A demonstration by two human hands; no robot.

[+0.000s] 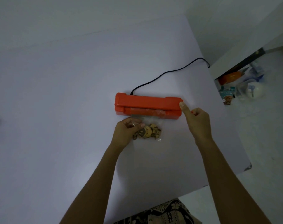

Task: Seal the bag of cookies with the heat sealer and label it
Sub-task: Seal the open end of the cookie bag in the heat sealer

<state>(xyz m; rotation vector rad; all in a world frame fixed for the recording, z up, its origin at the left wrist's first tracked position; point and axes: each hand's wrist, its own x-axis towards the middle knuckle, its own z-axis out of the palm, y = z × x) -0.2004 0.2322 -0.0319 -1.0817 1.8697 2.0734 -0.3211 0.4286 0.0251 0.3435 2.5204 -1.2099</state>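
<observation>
An orange heat sealer (147, 105) lies across the white table (64, 110), its lid down. A clear bag of cookies (152, 131) lies just in front of it, with the bag's open top reaching into the sealer's slot. My left hand (128, 131) grips the bag's left side. My right hand (196, 122) is beside the sealer's right end; its thumb tip touches the right end cap and the other fingers are curled with nothing in them. No label is in view.
A black power cord (166, 74) runs from the sealer's back to the table's right edge. Beyond that edge, on the floor, lie plastic bags, an orange pack (229, 77) and a cookie packet (227, 96). Patterned cloth (161, 214) shows at the bottom.
</observation>
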